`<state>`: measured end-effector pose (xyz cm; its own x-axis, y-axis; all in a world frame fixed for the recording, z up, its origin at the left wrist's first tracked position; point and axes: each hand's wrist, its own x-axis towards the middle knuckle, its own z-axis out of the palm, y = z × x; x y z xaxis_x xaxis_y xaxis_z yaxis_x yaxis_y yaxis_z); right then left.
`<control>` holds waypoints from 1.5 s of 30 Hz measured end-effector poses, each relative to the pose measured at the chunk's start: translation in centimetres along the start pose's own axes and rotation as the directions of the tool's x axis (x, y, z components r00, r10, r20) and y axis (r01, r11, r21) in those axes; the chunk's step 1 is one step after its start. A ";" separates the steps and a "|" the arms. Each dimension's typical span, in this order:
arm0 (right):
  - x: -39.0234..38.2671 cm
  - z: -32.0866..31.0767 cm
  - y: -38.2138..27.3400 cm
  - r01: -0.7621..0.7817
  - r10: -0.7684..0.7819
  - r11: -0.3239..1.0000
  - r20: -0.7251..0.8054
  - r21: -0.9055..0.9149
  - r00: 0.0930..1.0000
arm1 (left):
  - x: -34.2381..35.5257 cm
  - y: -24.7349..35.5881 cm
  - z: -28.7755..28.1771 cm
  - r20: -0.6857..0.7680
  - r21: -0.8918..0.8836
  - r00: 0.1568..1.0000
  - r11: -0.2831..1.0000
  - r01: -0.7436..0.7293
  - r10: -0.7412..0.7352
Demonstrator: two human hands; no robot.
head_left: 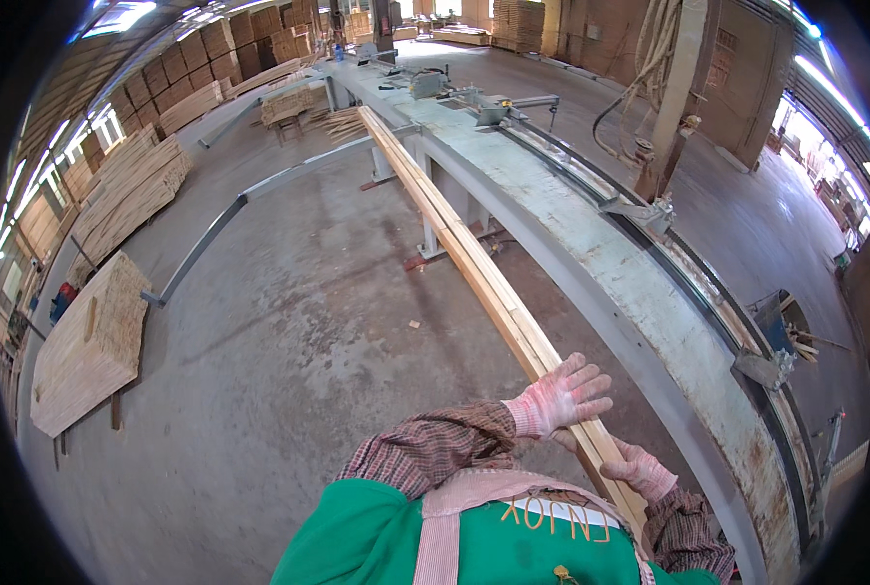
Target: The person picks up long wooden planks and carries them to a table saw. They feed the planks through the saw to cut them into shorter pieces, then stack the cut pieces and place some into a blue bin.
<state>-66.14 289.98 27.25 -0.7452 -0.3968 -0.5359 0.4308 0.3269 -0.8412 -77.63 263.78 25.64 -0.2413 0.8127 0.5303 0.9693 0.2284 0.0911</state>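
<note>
A bundle of long, pale wooden strips (493,288) slants from my body toward the far end of a long metal machine bed. Its far end lies beside the bed's left edge, by a metal arm. My left hand (560,395), in a pinkish-white work glove, rests across the top of the strips with its fingers stretched out. Closer to my body, my right hand (639,473), gloved alike, grips the strips from their right side. Its fingers under the wood are partly hidden. The near end of the bundle reaches my green apron (376,536).
The light metal machine bed (591,234) with a dark rail (639,239) runs along my right. Angled metal arms (206,244) extend from it to the left. Stacked timber (94,341) stands at left. A post (674,107) with hanging hoses and a bin of offcuts (781,322) are at right.
</note>
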 end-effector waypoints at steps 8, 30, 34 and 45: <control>-1.2 -0.2 -1.0 -0.042 0.031 0.976 -0.058 -0.213 0.998 | -0.3 -0.2 0.0 0.010 0.010 1.000 1.000 -0.014 0.013; 0.0 0.5 -0.9 -0.119 0.035 0.924 -0.228 -0.363 0.973 | 0.5 -0.9 0.1 0.114 0.031 0.993 1.000 -0.003 -0.001; 0.3 0.5 -0.8 -0.119 -0.016 0.856 -0.255 -0.504 0.967 | 0.7 -0.6 -0.2 0.144 0.041 0.989 0.999 0.022 -0.027; -3.5 3.1 -1.4 -0.258 -0.079 0.568 -0.364 -0.781 0.928 | 1.8 1.0 0.1 0.451 0.211 0.857 0.962 0.171 -0.251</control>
<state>-62.56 288.24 30.13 -0.9110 -0.0816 -0.4042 0.0397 0.9583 -0.2830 -77.11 265.49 26.60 -0.4714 0.8804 0.0516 0.8816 0.4720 0.0012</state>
